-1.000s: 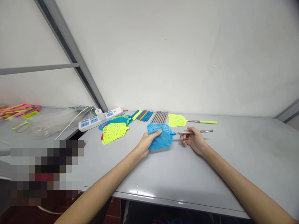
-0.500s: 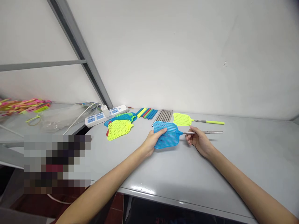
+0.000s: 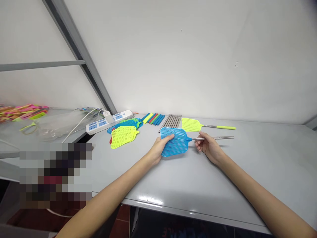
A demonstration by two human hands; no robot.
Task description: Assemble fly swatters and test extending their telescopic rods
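My left hand (image 3: pixel 158 149) grips a blue fly swatter head (image 3: pixel 177 143) by its left edge, thumb flat on the mesh. A metal rod (image 3: pixel 224 137) joins the head's neck and points right. My right hand (image 3: pixel 206 145) is closed around that rod near the neck, thumb and index finger pinching it. Both are held just above the grey table. Behind them lies a yellow fly swatter (image 3: pixel 192 125) with a metal rod and a yellow grip (image 3: pixel 226 127). Several bare metal rods (image 3: pixel 172 121) lie side by side to its left.
Coloured grip tubes (image 3: pixel 154 119) lie in a row at the back. Left of them is a pile of swatter heads with a yellow head (image 3: pixel 123 136) on top. A white power strip (image 3: pixel 110 122), plastic bag (image 3: pixel 58 127) and grey frame post (image 3: pixel 81 59) stand further left.
The view has shifted slightly, so everything sits a little further left. Both hands keep their hold on the blue swatter head and rod, with hardly any other movement.
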